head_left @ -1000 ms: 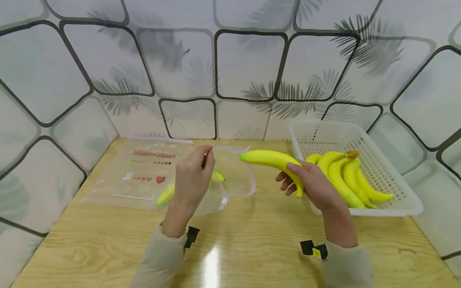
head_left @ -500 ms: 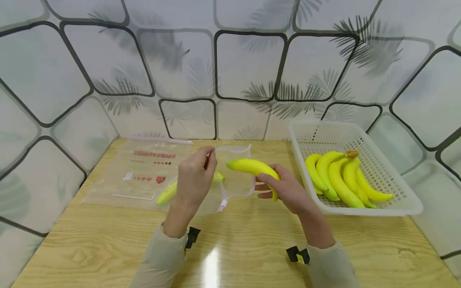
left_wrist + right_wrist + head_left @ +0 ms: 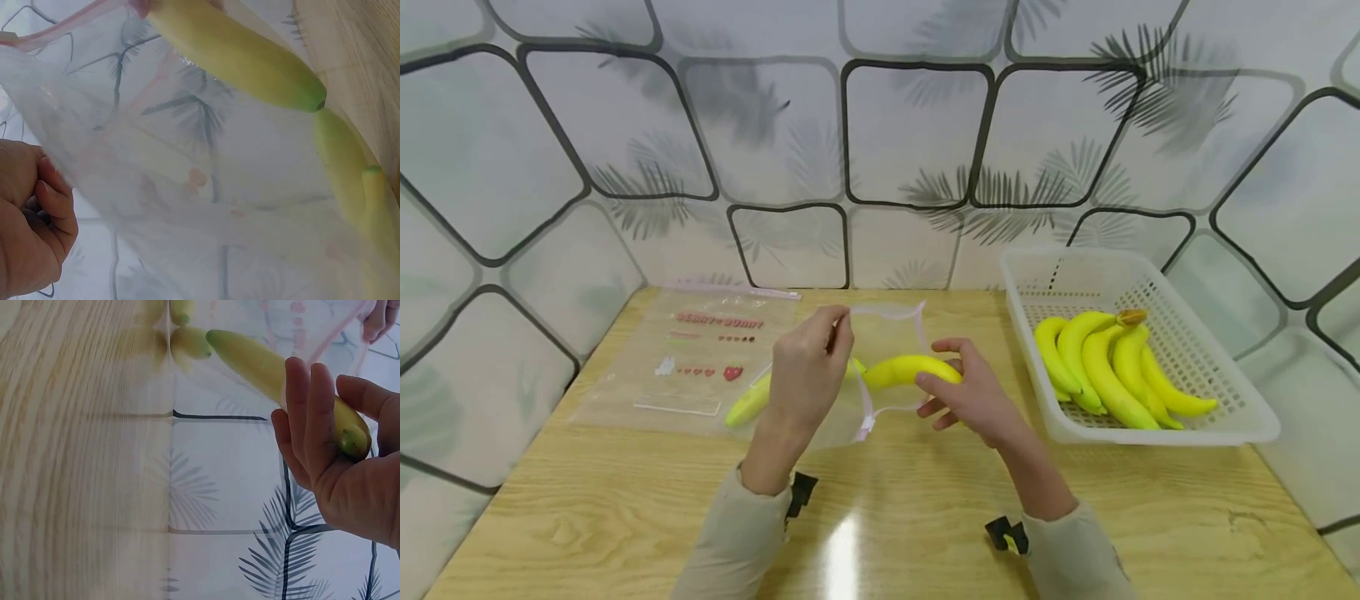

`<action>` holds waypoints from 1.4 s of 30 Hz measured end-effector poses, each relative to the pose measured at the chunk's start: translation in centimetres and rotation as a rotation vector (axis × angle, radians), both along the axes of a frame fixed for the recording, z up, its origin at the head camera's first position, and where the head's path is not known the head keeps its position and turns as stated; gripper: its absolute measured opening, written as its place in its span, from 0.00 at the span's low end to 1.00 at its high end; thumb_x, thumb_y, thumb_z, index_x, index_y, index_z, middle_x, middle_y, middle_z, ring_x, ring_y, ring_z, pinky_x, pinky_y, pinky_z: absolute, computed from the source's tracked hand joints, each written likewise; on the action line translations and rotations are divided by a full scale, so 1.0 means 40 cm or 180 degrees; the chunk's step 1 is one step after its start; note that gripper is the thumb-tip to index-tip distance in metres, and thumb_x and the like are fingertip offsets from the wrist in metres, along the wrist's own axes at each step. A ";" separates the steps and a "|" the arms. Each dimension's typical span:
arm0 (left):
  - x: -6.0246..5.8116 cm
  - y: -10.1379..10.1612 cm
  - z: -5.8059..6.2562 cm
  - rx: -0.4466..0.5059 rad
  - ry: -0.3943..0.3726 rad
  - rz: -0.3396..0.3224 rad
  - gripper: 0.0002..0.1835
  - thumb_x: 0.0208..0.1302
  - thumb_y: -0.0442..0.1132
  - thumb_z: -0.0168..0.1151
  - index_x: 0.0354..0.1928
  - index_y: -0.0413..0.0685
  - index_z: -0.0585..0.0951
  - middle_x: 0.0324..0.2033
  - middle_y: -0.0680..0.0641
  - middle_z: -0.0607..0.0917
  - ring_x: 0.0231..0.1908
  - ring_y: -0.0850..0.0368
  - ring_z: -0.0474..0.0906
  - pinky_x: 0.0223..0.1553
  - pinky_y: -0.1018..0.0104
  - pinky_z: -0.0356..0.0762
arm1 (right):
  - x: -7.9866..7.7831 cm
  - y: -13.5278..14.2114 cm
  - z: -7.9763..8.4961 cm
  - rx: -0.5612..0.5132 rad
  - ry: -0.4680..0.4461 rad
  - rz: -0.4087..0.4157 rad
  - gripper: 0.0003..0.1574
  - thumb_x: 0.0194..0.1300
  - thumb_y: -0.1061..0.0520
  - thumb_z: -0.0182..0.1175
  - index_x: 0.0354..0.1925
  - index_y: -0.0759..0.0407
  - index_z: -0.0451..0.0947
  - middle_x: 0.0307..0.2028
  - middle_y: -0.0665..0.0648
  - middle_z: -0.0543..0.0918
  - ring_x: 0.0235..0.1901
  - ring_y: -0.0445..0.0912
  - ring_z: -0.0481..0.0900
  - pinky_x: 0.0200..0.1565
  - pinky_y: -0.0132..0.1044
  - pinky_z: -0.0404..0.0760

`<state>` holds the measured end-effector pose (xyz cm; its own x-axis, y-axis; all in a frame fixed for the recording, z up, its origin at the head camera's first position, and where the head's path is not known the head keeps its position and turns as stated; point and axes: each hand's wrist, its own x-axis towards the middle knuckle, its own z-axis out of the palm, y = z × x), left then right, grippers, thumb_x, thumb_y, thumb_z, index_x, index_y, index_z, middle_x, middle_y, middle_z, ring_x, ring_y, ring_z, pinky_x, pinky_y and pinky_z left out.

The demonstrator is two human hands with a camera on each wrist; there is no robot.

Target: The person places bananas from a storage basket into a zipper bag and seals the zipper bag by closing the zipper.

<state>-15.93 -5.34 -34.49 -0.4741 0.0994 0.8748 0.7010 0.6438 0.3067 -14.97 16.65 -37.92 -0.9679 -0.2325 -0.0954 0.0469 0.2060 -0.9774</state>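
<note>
My left hand (image 3: pixel 805 358) pinches the upper rim of a clear plastic zip bag (image 3: pixel 838 427) with a pink edge and slider. The bag's mouth faces right and gapes. My right hand (image 3: pixel 972 396) holds a yellow banana (image 3: pixel 904 369) by its near end, with thumb and fingers around it. Its green-tipped far end (image 3: pixel 306 94) reaches through the mouth into the bag. Farther in lies a banana (image 3: pixel 748 404), partly hidden behind the left hand in the head view. The left wrist view shows two bananas (image 3: pixel 340 156) deep in the bag.
A white perforated basket (image 3: pixel 1240 392) with a bunch of bananas (image 3: pixel 1112 375) stands on the right. A flat printed zip bag (image 3: pixel 655 342) lies at the left back. A patterned wall covering (image 3: pixel 917 133) stands behind the wooden table (image 3: pixel 625 517).
My right hand has moved left and slightly down from near the basket, carrying the banana into the bag's mouth. My left hand has kept its place at the rim.
</note>
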 end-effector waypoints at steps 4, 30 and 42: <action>0.001 0.000 0.001 -0.0001 -0.0002 -0.0005 0.04 0.63 0.24 0.60 0.37 0.29 0.82 0.20 0.42 0.82 0.16 0.58 0.70 0.17 0.68 0.70 | -0.001 -0.001 0.000 0.0046 0.0048 0.0053 0.35 0.71 0.56 0.59 0.68 0.63 0.55 0.50 0.70 0.76 0.29 0.54 0.85 0.24 0.40 0.83; 0.001 0.007 0.006 -0.0107 -0.0014 -0.0075 0.04 0.64 0.24 0.60 0.37 0.28 0.83 0.23 0.39 0.84 0.17 0.54 0.75 0.19 0.66 0.77 | -0.028 0.043 -0.001 -0.0922 -0.0464 0.0397 0.31 0.76 0.62 0.42 0.70 0.79 0.54 0.46 0.67 0.78 0.31 0.42 0.85 0.39 0.34 0.85; 0.000 0.012 0.001 -0.0139 -0.0042 -0.0100 0.04 0.64 0.24 0.61 0.37 0.28 0.82 0.23 0.39 0.84 0.17 0.55 0.75 0.19 0.67 0.76 | -0.040 0.049 -0.018 -0.1083 -0.0573 0.0245 0.29 0.77 0.58 0.49 0.65 0.80 0.61 0.36 0.58 0.81 0.27 0.42 0.85 0.34 0.32 0.85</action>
